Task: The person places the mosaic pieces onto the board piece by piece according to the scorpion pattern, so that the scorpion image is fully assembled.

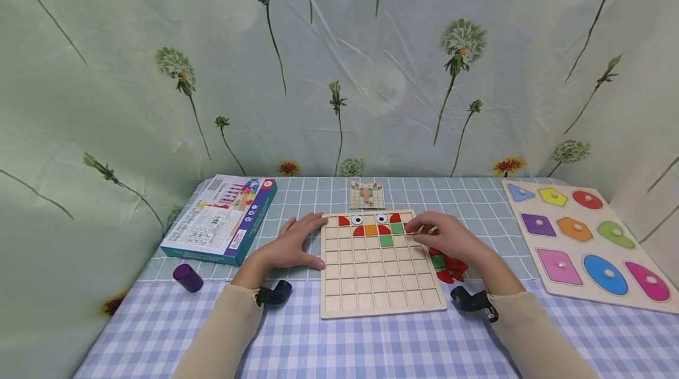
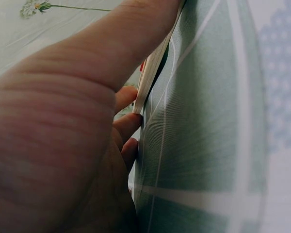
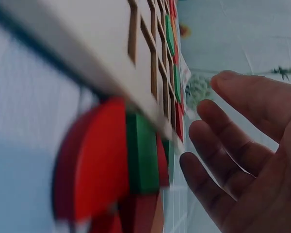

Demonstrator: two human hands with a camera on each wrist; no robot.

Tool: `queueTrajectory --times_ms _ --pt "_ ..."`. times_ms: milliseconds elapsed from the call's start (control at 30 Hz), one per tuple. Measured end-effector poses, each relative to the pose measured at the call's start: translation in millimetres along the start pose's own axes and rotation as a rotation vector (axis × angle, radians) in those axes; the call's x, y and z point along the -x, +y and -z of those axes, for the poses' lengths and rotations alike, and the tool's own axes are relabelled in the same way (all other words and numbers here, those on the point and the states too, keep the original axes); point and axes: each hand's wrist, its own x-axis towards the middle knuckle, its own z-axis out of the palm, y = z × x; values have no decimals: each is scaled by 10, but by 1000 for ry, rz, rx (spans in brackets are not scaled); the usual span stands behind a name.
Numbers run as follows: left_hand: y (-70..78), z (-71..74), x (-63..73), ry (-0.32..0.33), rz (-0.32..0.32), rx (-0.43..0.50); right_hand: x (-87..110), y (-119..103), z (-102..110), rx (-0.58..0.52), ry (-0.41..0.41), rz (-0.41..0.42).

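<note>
A wooden grid board (image 1: 379, 305) lies flat, its upper rows holding red pieces (image 1: 343, 221), two eye tiles (image 1: 357, 220), an orange square (image 1: 370, 230) and green squares (image 1: 386, 241). My left hand (image 1: 293, 243) spreads along the board's left side, thumb and fingertips at the edge. Over the upper right edge hovers my right hand (image 1: 442, 233), fingers loosely bent and nothing between them in the right wrist view. A red piece (image 3: 179, 119) sits at the board's edge near those fingertips. Beneath the right hand, loose red pieces (image 1: 455, 267) and a green piece (image 3: 142, 153) lie beside the board.
Behind the board stands a small pattern card (image 1: 366, 195). To the left are a boxed toy set (image 1: 220, 220) and a purple cylinder (image 1: 188, 277). A shape puzzle board (image 1: 573, 255) with knobbed pieces lies at the right. A floral curtain (image 1: 339, 61) hangs behind the table.
</note>
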Motion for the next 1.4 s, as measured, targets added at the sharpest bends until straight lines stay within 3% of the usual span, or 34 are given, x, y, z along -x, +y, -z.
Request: queueTrajectory --times_ms 300,733,1400 --pt "-7 -10 6 -2 -1 -3 87 172 156 21 -45 -34" --pt "-21 -10 -5 -2 -5 -22 135 265 194 55 -111 -70" --pt "-1 -4 -9 0 13 -16 118 246 171 112 -91 -62"
